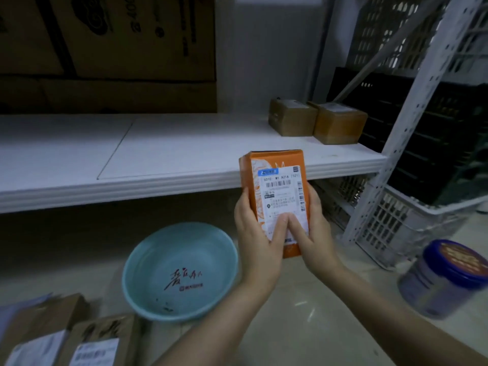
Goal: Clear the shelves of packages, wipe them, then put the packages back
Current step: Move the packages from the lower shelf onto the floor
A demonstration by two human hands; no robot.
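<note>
While left hand [253, 233] and right hand [315, 231] gripped orange parcel [274, 175] upright, parcel sat between curled fingers [244, 198], thumbs [277, 229] pressed on shipping label [284, 192], top rose above them.

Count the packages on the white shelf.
2. The left brown box and right brown box sit side by side at the right end of the white shelf. The orange package is in the left hand and right hand, not shelved. Its left end is out of view.
</note>
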